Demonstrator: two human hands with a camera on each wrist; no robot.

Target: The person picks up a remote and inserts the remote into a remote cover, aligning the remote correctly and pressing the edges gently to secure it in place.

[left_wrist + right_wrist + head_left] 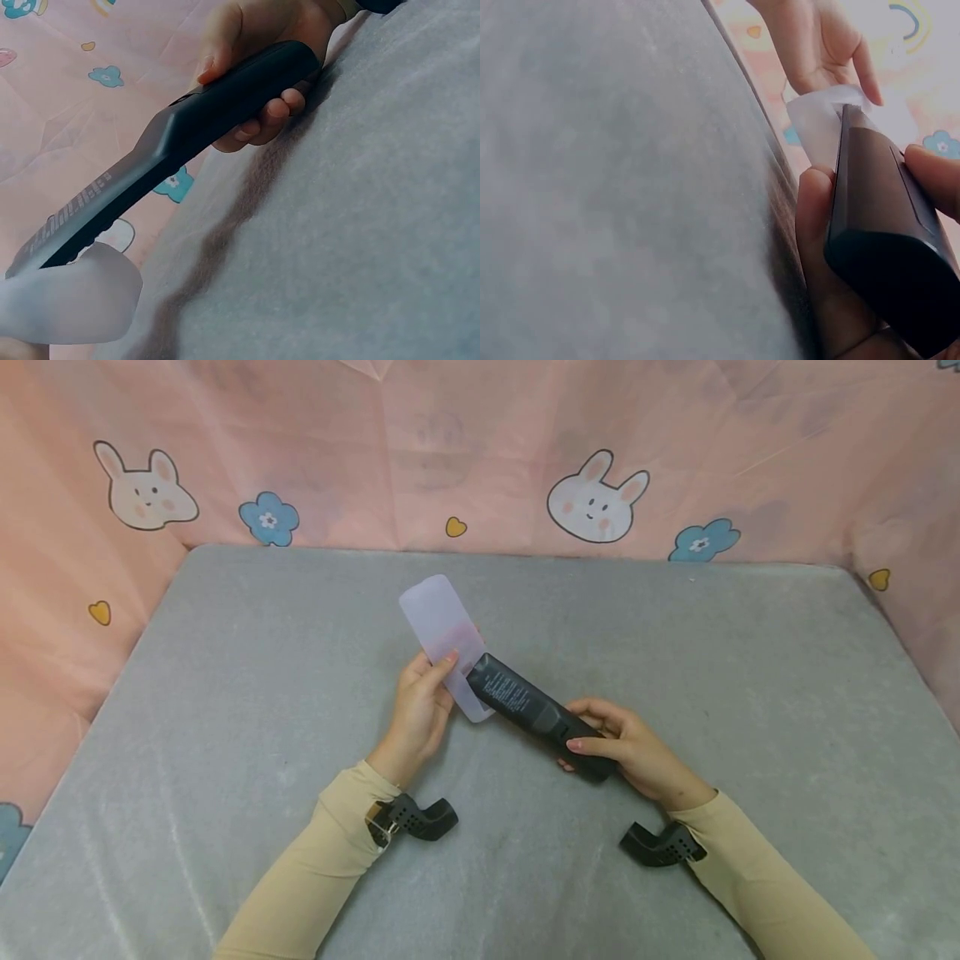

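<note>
My left hand point(420, 714) pinches a translucent whitish sleeve point(438, 610), thumb on its near face. A black remote control point(536, 710) lies in the grip of my right hand point(630, 747), its printed back facing up and its far end at the sleeve's lower part. In the left wrist view, that end of the remote point(82, 217) meets the soft sleeve point(82, 296); how far it reaches inside is hidden. The right wrist view shows the remote's near end point(892, 277) between thumb and fingers, with the sleeve point(817, 124) beyond it.
Both hands are above a table with a grey cloth point(300, 635). A pink curtain point(480, 452) with rabbits and flowers hangs behind and at the sides. Black camera mounts point(427, 820) sit at both wrists, over beige sleeves.
</note>
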